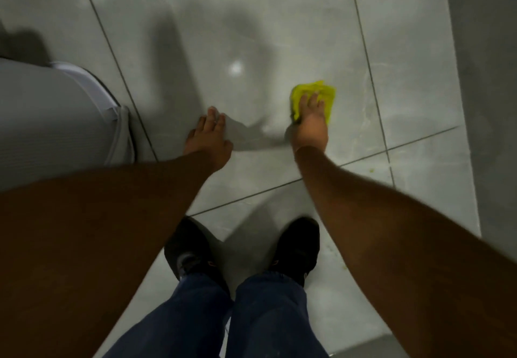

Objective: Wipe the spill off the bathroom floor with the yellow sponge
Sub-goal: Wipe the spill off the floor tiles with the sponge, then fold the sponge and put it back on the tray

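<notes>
Yellow sponge [321,93]: mid-right, pressed under my right hand [310,124], fingers flat.
Left hand [208,138]: flat on floor [279,22], holding nothing.
Room: open tile upper centre.

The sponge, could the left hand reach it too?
Probably yes. Only bare floor lies between the left hand and the sponge, though the right hand presses on top of it.

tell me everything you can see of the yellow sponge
The yellow sponge is bright yellow-green, soft-looking and somewhat crumpled rather than a neat block. It lies flat on the glossy grey floor tile. The right hand presses on it with spread fingers, covering its near part.
</notes>
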A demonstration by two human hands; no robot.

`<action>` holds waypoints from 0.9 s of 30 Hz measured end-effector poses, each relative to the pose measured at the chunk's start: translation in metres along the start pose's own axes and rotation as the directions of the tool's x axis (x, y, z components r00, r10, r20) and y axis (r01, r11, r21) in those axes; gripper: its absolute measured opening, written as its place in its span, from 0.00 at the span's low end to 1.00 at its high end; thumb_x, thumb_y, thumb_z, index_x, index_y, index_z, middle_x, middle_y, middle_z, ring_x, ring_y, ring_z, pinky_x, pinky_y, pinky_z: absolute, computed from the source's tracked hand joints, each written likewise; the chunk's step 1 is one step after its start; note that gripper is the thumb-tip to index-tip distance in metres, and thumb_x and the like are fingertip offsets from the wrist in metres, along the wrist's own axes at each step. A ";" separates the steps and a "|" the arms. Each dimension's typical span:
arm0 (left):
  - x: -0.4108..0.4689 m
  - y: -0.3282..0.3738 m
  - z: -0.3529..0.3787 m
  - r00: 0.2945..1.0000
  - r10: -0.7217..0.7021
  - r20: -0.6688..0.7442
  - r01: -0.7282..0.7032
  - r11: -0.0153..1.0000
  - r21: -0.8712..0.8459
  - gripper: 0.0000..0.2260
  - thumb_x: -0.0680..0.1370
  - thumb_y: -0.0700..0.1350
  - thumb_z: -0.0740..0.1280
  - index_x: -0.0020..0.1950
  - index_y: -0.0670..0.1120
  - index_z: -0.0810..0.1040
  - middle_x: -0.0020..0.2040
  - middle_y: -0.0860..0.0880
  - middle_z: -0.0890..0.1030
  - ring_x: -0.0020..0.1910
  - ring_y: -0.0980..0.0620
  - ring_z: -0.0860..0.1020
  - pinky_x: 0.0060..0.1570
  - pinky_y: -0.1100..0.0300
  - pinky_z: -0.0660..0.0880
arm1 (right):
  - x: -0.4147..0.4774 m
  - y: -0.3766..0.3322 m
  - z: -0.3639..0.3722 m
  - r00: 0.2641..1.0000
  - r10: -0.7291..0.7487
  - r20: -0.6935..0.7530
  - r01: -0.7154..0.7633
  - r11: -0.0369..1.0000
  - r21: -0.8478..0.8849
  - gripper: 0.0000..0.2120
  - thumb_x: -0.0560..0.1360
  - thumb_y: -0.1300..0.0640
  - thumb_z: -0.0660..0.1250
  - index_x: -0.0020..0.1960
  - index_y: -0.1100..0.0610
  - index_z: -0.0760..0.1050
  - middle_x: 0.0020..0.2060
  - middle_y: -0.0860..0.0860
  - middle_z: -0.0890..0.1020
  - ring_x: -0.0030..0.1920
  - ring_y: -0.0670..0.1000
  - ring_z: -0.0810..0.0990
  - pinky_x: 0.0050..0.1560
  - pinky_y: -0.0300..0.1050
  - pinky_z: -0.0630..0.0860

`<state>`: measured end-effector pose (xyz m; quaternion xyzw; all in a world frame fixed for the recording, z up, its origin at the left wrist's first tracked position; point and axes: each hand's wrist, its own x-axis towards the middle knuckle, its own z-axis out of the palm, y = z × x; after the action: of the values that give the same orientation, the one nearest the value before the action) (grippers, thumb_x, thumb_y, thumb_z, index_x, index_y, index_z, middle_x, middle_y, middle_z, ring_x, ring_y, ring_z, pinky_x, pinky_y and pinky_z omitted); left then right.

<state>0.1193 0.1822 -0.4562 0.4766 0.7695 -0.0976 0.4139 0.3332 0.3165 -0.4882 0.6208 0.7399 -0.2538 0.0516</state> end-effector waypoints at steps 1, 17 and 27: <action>-0.004 -0.001 0.001 1.000 0.006 0.018 -0.005 1.000 -0.016 0.34 0.82 0.54 0.57 0.84 0.49 0.45 0.84 0.48 0.40 0.83 0.43 0.47 0.80 0.44 0.53 | -0.018 -0.013 0.012 0.996 -0.092 0.012 0.092 0.996 -0.007 0.30 0.74 0.66 0.62 0.76 0.59 0.64 0.76 0.62 0.62 0.75 0.67 0.60 0.75 0.57 0.60; -0.201 0.032 -0.041 0.980 -0.142 0.141 0.189 0.887 -0.422 0.29 0.84 0.46 0.55 0.83 0.51 0.49 0.84 0.51 0.50 0.83 0.49 0.53 0.81 0.54 0.52 | -0.191 -0.115 -0.096 0.787 0.124 0.604 -0.431 0.811 0.396 0.15 0.71 0.50 0.67 0.54 0.56 0.81 0.47 0.56 0.85 0.48 0.58 0.84 0.50 0.53 0.82; -0.334 0.061 -0.145 0.977 -0.162 -0.139 0.050 0.808 -0.587 0.29 0.80 0.45 0.55 0.83 0.54 0.56 0.82 0.52 0.60 0.79 0.49 0.64 0.77 0.57 0.63 | -0.210 -0.209 -0.257 0.876 0.018 0.481 -0.332 0.746 0.577 0.13 0.74 0.60 0.73 0.58 0.54 0.80 0.52 0.51 0.85 0.52 0.53 0.84 0.56 0.53 0.80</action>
<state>0.1580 0.0755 -0.1044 0.2906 0.8227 0.1626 0.4608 0.2441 0.2207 -0.1187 0.5935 0.5113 -0.6209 0.0279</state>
